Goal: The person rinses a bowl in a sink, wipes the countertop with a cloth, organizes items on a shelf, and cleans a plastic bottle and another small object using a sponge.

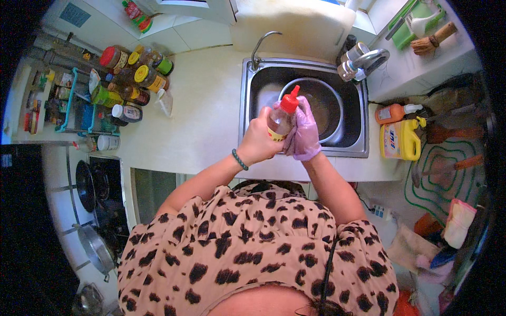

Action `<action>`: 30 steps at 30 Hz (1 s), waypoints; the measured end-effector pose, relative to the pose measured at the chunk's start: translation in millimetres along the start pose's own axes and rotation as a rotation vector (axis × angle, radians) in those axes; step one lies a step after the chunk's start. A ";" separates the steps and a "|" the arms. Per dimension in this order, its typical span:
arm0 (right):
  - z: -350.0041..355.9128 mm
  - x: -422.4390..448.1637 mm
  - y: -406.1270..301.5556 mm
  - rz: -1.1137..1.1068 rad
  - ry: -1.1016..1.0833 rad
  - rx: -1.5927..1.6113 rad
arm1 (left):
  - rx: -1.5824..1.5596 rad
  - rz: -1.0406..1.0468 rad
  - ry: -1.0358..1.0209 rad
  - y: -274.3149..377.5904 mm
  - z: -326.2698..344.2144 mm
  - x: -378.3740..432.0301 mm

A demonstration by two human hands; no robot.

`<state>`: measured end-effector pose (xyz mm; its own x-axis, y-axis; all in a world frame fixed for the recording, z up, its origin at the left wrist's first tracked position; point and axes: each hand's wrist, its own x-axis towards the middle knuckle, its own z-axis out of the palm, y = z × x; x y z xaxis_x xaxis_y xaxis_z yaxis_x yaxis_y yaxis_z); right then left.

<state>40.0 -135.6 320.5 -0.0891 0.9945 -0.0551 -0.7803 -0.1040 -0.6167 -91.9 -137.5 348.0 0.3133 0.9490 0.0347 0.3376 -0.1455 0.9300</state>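
Note:
A clear plastic squeeze bottle [281, 121] with a red pointed nozzle cap [290, 102] is held upright above the near part of the sink. My bare left hand [257, 138], with a dark beaded bracelet [240, 159] at its wrist, wraps the bottle's left side. Against the right side presses my right hand [305, 128], in a thin lilac glove, its fingers partly hidden behind the bottle. The bottle carries a yellow label with writing. Beyond the hands, a round metal basin [340, 108] sits inside the stainless steel sink [361, 148].
A slim curved spout [255, 45] and a larger faucet [371, 59] rise at the sink. Jars and bottles [152, 78] crowd the counter's left side. A yellow jug [400, 140] and an orange spray bottle [395, 113] stand right. Lower left is a stove with a pan [85, 185].

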 end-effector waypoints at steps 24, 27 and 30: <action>13.1 10.8 -24.8 0.010 -0.112 -0.517 | -0.833 -0.242 -0.238 -16.6 -5.8 19.5; 24.2 -7.3 -21.1 -0.056 -0.045 -0.489 | -0.616 -0.232 -0.096 -5.3 3.5 15.2; 19.7 -15.9 -13.3 -0.067 -0.003 -0.408 | -0.589 -0.138 -0.089 -1.5 5.1 5.4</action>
<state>39.6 -150.3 345.0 -0.0485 0.9988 -0.0028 -0.4751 -0.0256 -0.8795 -86.2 -133.6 344.9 0.3836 0.9173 -0.1072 -0.1594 0.1801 0.9706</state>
